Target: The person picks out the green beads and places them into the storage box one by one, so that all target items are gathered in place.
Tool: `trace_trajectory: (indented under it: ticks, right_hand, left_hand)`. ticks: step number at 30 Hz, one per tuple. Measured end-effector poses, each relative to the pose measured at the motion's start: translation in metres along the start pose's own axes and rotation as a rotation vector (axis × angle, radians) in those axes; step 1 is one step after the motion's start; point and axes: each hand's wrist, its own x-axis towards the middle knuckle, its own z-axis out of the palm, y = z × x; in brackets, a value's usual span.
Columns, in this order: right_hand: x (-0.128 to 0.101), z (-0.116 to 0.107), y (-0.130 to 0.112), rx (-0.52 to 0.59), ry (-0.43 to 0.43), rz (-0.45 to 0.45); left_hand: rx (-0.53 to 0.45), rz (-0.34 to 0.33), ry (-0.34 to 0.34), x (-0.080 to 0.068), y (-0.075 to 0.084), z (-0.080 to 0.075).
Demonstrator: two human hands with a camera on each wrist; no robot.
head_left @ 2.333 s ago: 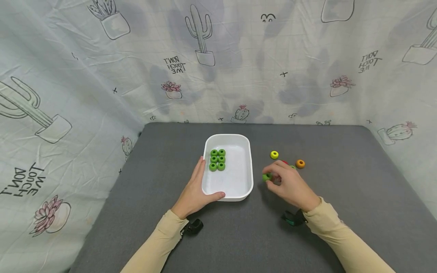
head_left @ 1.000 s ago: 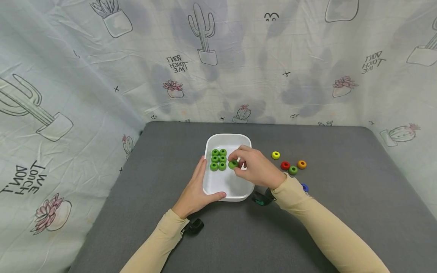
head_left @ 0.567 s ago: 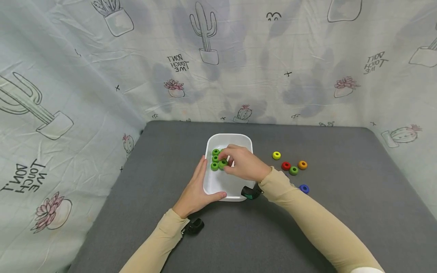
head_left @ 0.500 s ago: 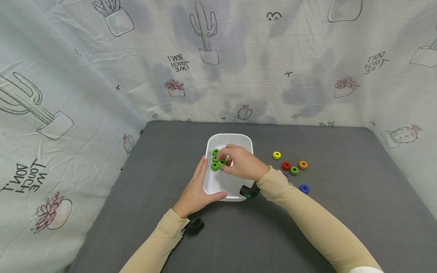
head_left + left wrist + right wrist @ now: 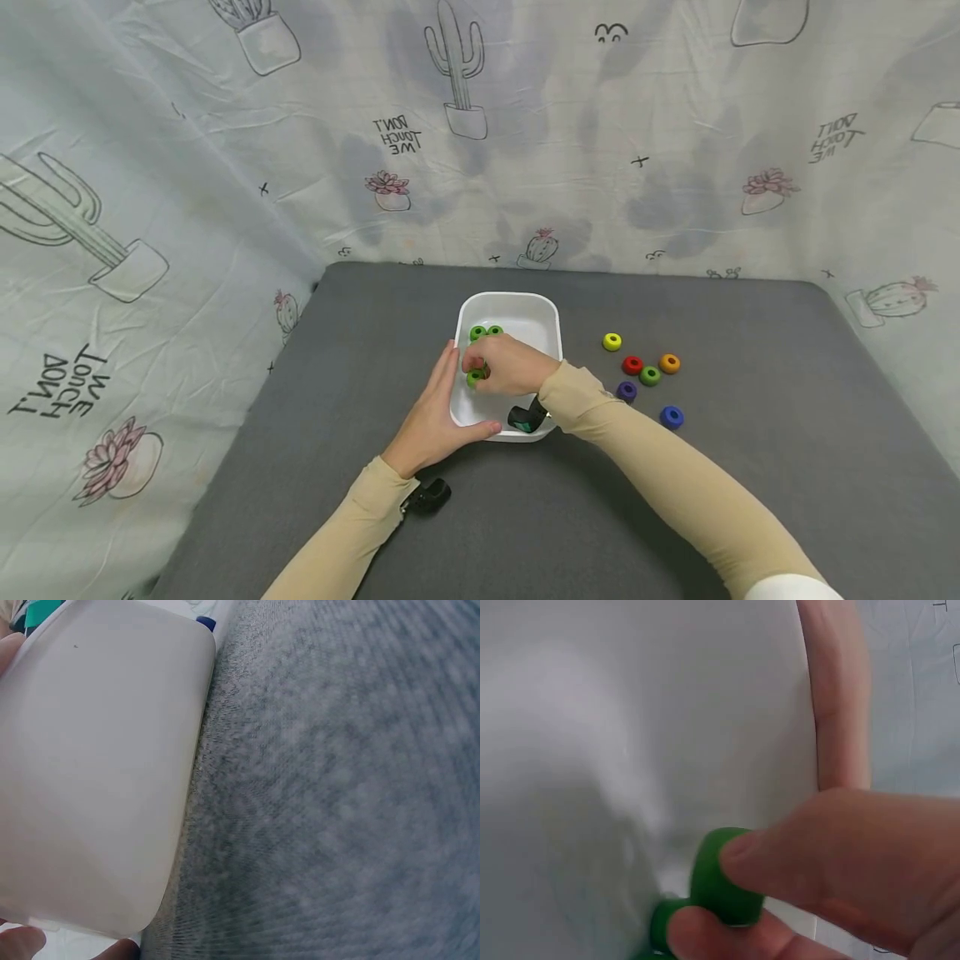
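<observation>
A white rectangular tray (image 5: 528, 308) stands on the table, with green beads (image 5: 477, 332) along its left side. The straight fingers of my left hand (image 5: 427, 425) lie against the tray's left outer wall, the thumb at its near rim. My right hand (image 5: 510, 365) reaches into the tray and pinches a green bead (image 5: 724, 877) between thumb and finger. In the right wrist view, another green bead (image 5: 662, 922) sits right beside the pinched one. The right hand hides part of the bead group in the head view.
Right of the tray, loose beads lie on the grey table (image 5: 750, 400): yellow (image 5: 612, 342), red (image 5: 632, 365), orange (image 5: 670, 363), green (image 5: 650, 376), purple (image 5: 627, 391) and blue (image 5: 672, 417). A printed curtain (image 5: 570, 167) hangs behind the table.
My right hand has carried a green bead from the table into the tray, then further left and slightly nearer. The purple and blue beads have come into view. My left hand stays put.
</observation>
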Motion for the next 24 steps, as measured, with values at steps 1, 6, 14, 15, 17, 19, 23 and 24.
trace_trajectory:
  ticks: [1, 6, 14, 15, 17, 19, 23, 24]
  right_hand:
    - [0.001, 0.001, 0.000, -0.002, -0.008, 0.002]
    - [0.005, 0.001, -0.001, -0.012, -0.029, 0.022]
    - [0.008, 0.006, 0.002, -0.034, -0.030, 0.068]
    - [0.008, 0.007, 0.003, -0.034, -0.026, 0.073]
    - [0.009, 0.008, 0.003, -0.034, -0.020, 0.081]
    - [0.009, 0.009, 0.004, -0.034, -0.017, 0.088]
    - [0.011, 0.010, 0.004, -0.033, -0.018, 0.108]
    - [0.011, 0.011, 0.004, -0.029, -0.017, 0.113]
  left_hand:
    - [-0.005, 0.003, -0.002, 0.000, 0.000, 0.000]
    - [-0.020, 0.019, -0.003, 0.001, 0.000, 0.000]
    - [0.001, 0.021, 0.000, 0.001, 0.000, 0.000]
    - [0.002, 0.022, 0.001, 0.001, 0.000, 0.000]
    - [0.003, 0.022, 0.004, 0.001, -0.001, 0.000]
    - [0.002, 0.021, 0.005, 0.001, -0.001, 0.000]
    - [0.002, 0.020, 0.007, 0.001, -0.001, 0.000]
    - [0.003, 0.018, 0.007, 0.001, -0.002, 0.000]
